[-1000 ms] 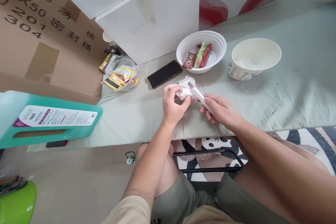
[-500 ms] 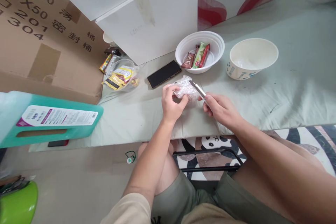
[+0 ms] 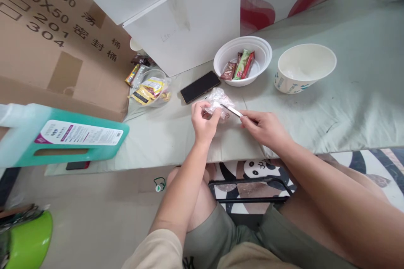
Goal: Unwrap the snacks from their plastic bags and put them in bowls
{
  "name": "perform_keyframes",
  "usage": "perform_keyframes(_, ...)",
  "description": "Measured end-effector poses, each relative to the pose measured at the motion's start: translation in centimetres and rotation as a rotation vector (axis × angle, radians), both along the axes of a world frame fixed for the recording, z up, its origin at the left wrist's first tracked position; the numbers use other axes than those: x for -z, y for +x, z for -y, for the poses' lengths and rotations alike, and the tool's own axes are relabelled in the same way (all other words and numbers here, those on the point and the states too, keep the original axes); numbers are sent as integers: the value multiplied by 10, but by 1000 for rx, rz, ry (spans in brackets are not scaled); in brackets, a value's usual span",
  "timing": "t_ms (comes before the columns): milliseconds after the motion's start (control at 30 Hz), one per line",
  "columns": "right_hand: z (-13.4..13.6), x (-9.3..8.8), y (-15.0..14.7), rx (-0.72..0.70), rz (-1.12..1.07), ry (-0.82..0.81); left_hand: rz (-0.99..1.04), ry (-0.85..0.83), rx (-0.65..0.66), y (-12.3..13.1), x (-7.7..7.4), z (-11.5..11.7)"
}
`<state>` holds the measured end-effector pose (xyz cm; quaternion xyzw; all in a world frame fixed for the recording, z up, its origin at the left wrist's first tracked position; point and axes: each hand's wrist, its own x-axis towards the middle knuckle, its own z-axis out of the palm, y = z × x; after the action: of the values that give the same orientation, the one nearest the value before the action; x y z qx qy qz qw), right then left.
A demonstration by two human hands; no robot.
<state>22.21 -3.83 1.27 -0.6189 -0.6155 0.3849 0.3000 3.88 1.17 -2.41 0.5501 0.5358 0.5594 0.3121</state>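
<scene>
My left hand [image 3: 204, 122] pinches a crinkled clear plastic wrapper [image 3: 217, 96] over the cloth-covered table. Something white shows at the near side of the plastic, too small to name. My right hand [image 3: 263, 127] is closed round a slim utility knife [image 3: 232, 110] with a white and dark body, its tip pointing left and touching or almost touching the plastic. Just behind the hands lie a dark smartphone [image 3: 201, 87] and a white plastic bowl [image 3: 267, 52] with several wrapped snack bars [image 3: 242, 65] in it.
A paper tub [image 3: 292, 88] stands to the right. On the left are a clear cup of yellow packets [image 3: 147, 94], a jug of green liquid [image 3: 104, 151] and a big cardboard box [image 3: 94, 88]. White panels [image 3: 195, 29] and a red-and-white carton [image 3: 284, 2] rise behind.
The knife has tilted flatter and its tip has moved left and down into the plastic. My left hand has turned the wrapper, and a white bit now shows. The view has shifted slightly.
</scene>
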Motion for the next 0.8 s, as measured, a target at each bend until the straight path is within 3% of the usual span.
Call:
perform_keyframes(267,5,2,0,-33,127,29,308,-112,-131,1,-9,3)
perform_keyframes(567,-1,14,14,35,262,95,453,-221,-171,-6,-15,-2)
perform_keyframes(700,-9,21,29,121,435,145,382,-334,-102,-9,-12,0)
perform_keyframes(800,-14,29,41,152,546,183,126,-381,6,-13,-12,7)
